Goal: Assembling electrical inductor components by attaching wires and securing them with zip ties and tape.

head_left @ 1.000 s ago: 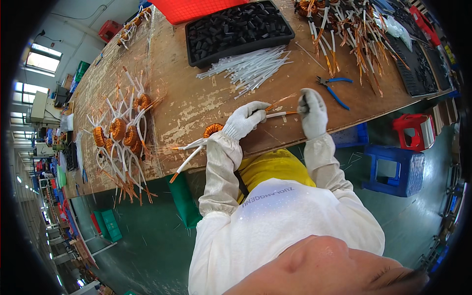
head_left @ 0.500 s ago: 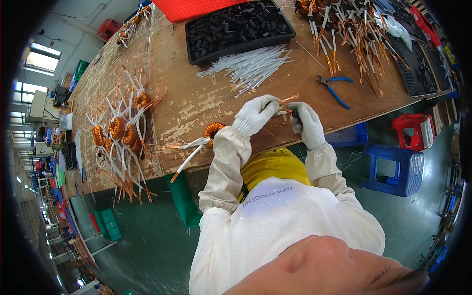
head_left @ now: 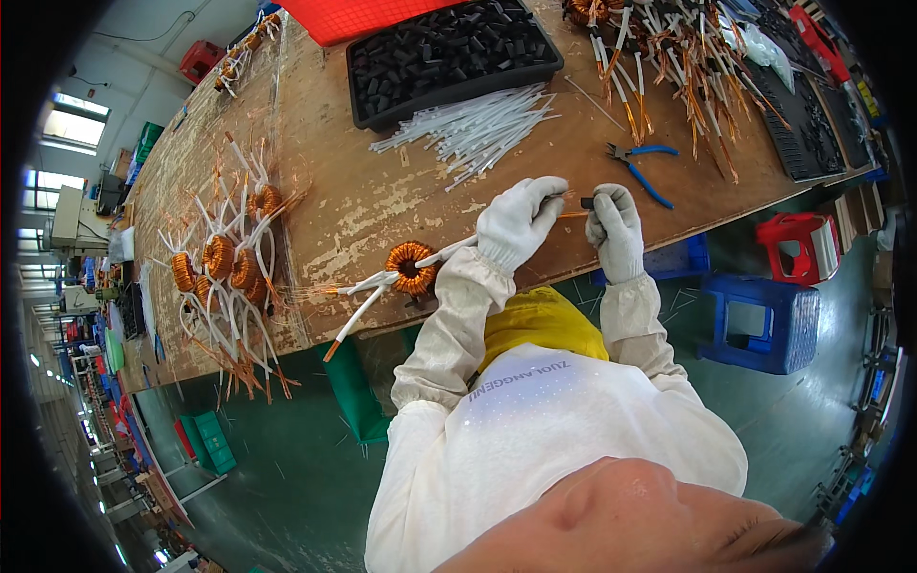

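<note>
A ring-shaped copper coil [head_left: 413,268] lies near the table's front edge, white-sleeved leads sticking out on both sides. My left hand [head_left: 521,222], in a white glove, is closed around the leads on the coil's right side. Bare copper ends [head_left: 573,214] reach from it toward my right hand [head_left: 616,232]. That hand, gloved too, pinches a short black sleeve [head_left: 587,202] between thumb and fingers. The sleeve is beside the copper ends; whether any strand is inside it I cannot tell.
Behind my hands lie white cable ties [head_left: 478,129] and a black tray [head_left: 358,91] of black sleeves. Blue-handled cutters [head_left: 645,172] rest to the right. Coils with leads are piled at left [head_left: 224,263] and far right [head_left: 659,57]. Stools [head_left: 764,325] stand beyond the table edge.
My hands have shifted a little to the right and the left one has turned. The coil, partly behind my left arm before, now shows whole. The black sleeve is more visible in my right fingers.
</note>
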A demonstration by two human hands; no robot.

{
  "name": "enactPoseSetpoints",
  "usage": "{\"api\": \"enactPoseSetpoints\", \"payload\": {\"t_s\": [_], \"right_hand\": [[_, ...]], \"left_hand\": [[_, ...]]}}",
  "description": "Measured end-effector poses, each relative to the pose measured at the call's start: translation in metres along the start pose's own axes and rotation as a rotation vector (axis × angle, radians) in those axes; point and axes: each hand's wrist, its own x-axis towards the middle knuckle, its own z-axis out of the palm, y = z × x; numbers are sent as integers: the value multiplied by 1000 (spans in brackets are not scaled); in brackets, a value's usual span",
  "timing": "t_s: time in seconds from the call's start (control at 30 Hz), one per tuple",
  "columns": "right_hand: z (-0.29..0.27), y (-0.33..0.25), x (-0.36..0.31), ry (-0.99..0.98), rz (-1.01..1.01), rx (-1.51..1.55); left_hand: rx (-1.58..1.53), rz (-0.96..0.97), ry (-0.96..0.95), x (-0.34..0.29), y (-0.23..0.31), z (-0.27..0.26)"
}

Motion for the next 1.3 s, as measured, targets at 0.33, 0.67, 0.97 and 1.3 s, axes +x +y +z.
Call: {"api": "enactPoseSetpoints", "payload": {"t_s": [0.33,0.67,0.97,1.3], "right_hand": [[6,-3,1,94,-48,-391],[35,-50,-7,-204,-620,-1334],[48,-54,-10,-179,-696,-1362],[47,-31,-27,-45,-673,-1438]], "left_hand": [[389,364,291,-1,15,1],[216,333,124,-15,54,15],[307,390,271,-16,57,18],[419,323,324,-7,61,13]]}}
